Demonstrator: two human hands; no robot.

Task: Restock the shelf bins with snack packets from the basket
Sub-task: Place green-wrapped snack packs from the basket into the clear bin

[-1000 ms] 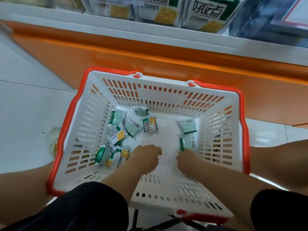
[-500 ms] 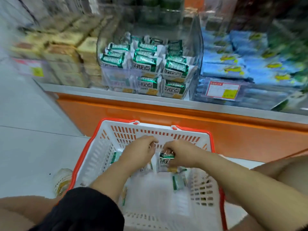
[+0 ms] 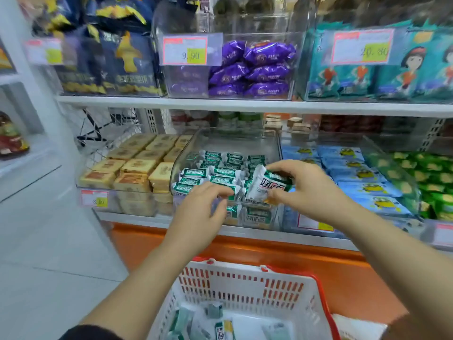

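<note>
Shelving (image 3: 245, 105) with clear bins is seen behind. A snack packet (image 3: 268, 186) is pinched by the right hand (image 3: 310, 190) over the green-packet bin (image 3: 186, 153). Whether anything is held by the curled left hand (image 3: 201, 212) cannot be told. The basket (image 3: 245, 278) is cropped below.

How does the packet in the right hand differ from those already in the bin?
The held snack packet is tilted, its white face with large lettering toward the camera; the binned packets lie in rows, showing green ends. The held one is pinched by the right hand above the bin; the others rest inside. Both share green-and-white wrapping.
</note>
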